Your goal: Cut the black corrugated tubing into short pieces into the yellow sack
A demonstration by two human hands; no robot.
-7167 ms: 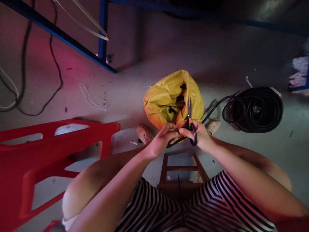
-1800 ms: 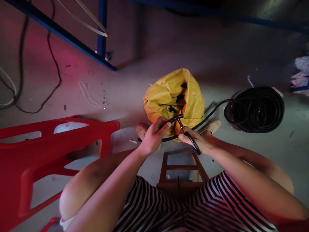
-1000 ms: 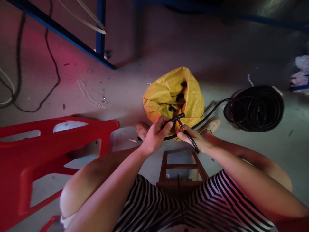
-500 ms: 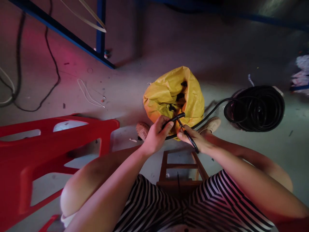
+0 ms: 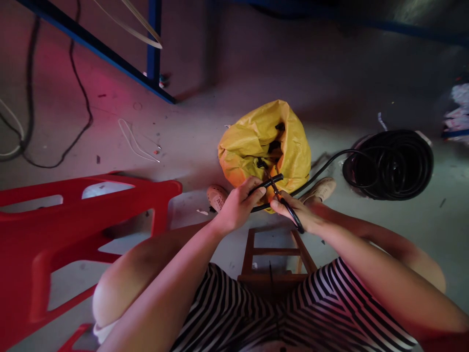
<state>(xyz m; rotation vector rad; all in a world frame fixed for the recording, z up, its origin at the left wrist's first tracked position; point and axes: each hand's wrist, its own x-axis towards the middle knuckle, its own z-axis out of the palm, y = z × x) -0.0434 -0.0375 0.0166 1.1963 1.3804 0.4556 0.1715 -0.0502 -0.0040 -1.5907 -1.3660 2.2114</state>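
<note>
Fingers of my left hand [image 5: 240, 203] are closed on a black cable [image 5: 302, 188], whose short end sticks out to the right. My right hand [image 5: 295, 210] grips black-handled scissors [image 5: 294, 217]. Their blades lie against the cable end, just right of my left fingers. Both hands are over the near edge of a yellow bag [image 5: 244, 142], which stands open on the floor with small black pieces inside. From my hands the cable runs right to a black coil [image 5: 417, 166].
A red plastic stool [image 5: 80, 220] lies at the left, and a wooden stool [image 5: 276, 277] is between my legs. Blue metal frame legs [image 5: 110, 54] stand at the upper left. Dark cables [image 5: 88, 105] and a white loop [image 5: 134, 142] lie on the floor.
The scissor blades have shifted slightly and now cross the cable end, reaching farther beyond it. Both hands have otherwise hardly moved.
</note>
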